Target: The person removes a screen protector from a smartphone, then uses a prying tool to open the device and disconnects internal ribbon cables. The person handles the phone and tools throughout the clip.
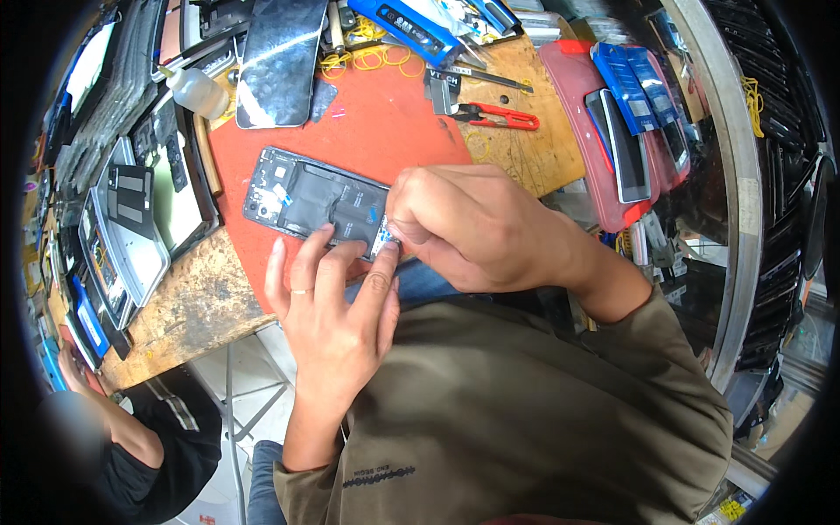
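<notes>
A smartphone [307, 185] with its back off lies on the red mat, its dark insides and a black battery showing. My left hand [337, 302] rests along the phone's near edge with its fingers stretched apart. The index fingertip touches the phone's right end, by a small pale part with blue bits [382, 234]. Over that same end, my right hand [477, 223] is closed in a pinch. Whatever sits between its fingers, if anything, is hidden by the hand.
The red mat [376, 114] covers part of a worn wooden table [184, 302]. Beyond the phone are a dark phone panel [278, 66], a squeeze bottle [199, 93] and a red-handled cutter [499, 116]. Phones and blue packets lie on a pink tray [569, 105]. Another person's arm [131, 429] shows lower left.
</notes>
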A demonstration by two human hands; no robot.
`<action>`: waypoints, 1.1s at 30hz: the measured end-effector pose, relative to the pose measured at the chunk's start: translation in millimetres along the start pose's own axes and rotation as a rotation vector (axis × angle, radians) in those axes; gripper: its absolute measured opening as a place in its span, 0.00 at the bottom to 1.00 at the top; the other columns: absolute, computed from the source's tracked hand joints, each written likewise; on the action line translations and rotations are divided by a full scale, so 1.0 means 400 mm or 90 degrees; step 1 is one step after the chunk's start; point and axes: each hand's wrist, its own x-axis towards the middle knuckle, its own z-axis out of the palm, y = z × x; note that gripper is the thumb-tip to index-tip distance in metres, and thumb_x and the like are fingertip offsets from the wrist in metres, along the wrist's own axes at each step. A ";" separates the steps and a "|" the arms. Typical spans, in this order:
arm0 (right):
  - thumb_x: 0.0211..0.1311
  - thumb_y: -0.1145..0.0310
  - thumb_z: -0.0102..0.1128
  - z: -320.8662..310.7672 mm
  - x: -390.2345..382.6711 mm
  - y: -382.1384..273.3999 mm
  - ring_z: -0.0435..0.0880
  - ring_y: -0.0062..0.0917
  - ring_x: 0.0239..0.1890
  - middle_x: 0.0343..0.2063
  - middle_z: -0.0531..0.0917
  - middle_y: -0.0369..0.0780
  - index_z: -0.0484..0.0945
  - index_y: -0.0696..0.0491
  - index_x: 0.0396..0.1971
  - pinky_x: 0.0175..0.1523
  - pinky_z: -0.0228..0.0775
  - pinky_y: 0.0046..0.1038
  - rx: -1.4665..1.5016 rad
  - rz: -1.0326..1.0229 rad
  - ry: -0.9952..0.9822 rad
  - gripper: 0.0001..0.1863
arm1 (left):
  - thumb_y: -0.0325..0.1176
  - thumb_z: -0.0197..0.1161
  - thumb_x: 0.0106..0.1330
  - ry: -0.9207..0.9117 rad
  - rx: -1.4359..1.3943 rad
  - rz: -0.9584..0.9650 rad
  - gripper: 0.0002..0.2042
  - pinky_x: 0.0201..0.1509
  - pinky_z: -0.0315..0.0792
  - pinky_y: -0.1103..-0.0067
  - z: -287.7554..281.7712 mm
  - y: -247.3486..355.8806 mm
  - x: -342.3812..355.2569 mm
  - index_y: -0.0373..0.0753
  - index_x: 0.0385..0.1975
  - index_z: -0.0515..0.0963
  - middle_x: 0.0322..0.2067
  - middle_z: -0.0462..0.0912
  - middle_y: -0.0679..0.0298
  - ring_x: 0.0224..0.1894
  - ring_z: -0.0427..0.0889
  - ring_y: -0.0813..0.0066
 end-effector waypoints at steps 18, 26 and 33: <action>0.57 0.87 0.69 -0.001 0.011 -0.007 0.88 0.39 0.33 0.32 0.83 0.45 0.72 0.58 0.33 0.37 0.82 0.34 -0.025 -0.006 -0.023 0.13 | 0.34 0.73 0.53 0.046 0.048 -0.052 0.25 0.80 0.43 0.49 0.036 0.008 -0.040 0.61 0.54 0.89 0.49 0.80 0.74 0.66 0.73 0.61; 0.58 0.86 0.70 0.006 -0.003 -0.009 0.88 0.38 0.32 0.32 0.84 0.45 0.72 0.57 0.33 0.35 0.82 0.34 -0.030 0.001 -0.013 0.14 | 0.34 0.73 0.52 0.056 0.044 -0.063 0.24 0.81 0.40 0.49 0.049 0.010 -0.044 0.61 0.52 0.90 0.48 0.81 0.75 0.67 0.73 0.61; 0.62 0.86 0.69 -0.016 -0.008 0.001 0.86 0.35 0.28 0.31 0.84 0.44 0.70 0.56 0.32 0.30 0.77 0.30 -0.024 -0.001 -0.013 0.15 | 0.35 0.73 0.54 0.059 0.040 -0.079 0.22 0.81 0.39 0.49 0.057 0.009 -0.042 0.61 0.52 0.90 0.48 0.80 0.75 0.67 0.72 0.62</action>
